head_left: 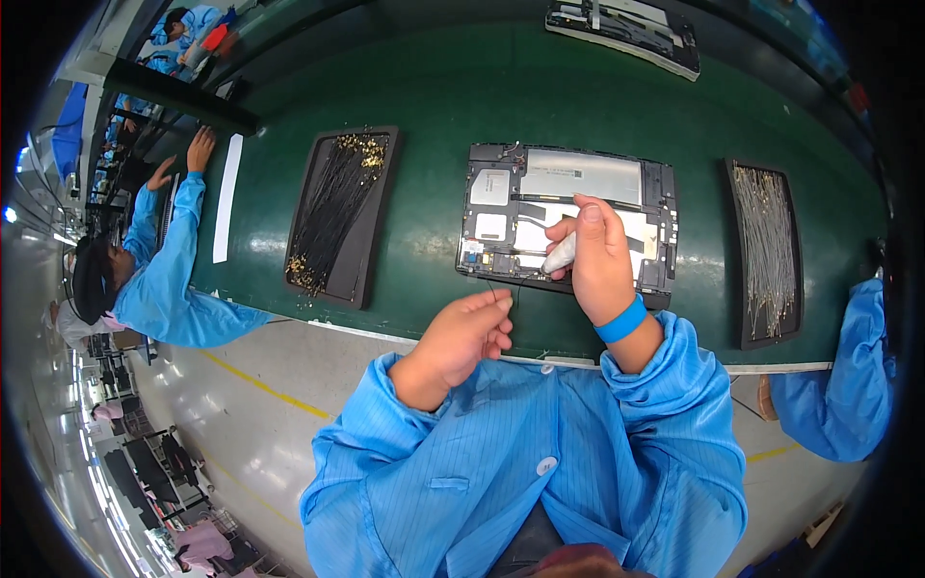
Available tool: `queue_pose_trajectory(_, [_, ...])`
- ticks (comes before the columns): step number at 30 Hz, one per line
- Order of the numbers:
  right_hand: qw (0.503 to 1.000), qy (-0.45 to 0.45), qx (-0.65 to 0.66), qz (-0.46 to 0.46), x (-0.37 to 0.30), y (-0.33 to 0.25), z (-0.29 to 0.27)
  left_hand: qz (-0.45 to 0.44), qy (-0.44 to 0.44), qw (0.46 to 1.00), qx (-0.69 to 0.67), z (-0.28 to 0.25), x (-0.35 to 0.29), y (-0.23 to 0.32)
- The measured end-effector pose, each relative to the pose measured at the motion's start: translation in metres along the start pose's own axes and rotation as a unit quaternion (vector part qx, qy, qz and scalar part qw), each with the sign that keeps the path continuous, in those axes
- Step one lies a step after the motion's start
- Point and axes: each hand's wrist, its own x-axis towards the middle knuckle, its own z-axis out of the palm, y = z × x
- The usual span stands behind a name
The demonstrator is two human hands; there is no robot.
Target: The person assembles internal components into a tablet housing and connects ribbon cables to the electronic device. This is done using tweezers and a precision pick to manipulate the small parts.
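Observation:
An opened tablet (661,222) with its battery and boards bare lies on the green table in front of me. My right hand (602,265), with a blue band at the wrist, is closed round a white-wrapped tool (560,254) over the tablet's lower part. The tool's tip points down and left; its exact kind is hard to make out. Near the tablet's lower left edge, my left hand (467,337) pinches a thin black cable (492,287) between thumb and forefinger. Part of the cable is hidden by the fingers.
A dark tray (349,281) of black cables with gold ends stands to the left. On the right is another tray (763,332), with grey cables. Another opened device (626,29) lies at the back. A white strip (227,197) lies near a co-worker's hands (199,149) at far left.

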Motion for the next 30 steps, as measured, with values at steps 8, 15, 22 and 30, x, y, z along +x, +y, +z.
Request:
queue_pose_trajectory(8, [0.999,-0.022,-0.015,0.022,0.003,-0.002,0.002,0.011,-0.004,1.000,-0.013,0.003,0.004,0.006])
queue_pose_trajectory(15, [0.992,-0.040,-0.072,0.099,0.015,-0.015,0.009,0.028,-0.025,0.998,-0.047,0.000,0.013,0.005])
queue_pose_trajectory(22, [0.898,-0.218,-0.369,0.104,0.036,-0.024,0.009,0.037,-0.017,0.999,-0.036,0.001,0.013,0.003])
queue_pose_trajectory(30, [0.819,-0.301,-0.488,0.039,0.046,-0.025,0.018,0.034,-0.015,0.999,-0.026,0.004,0.011,0.003])
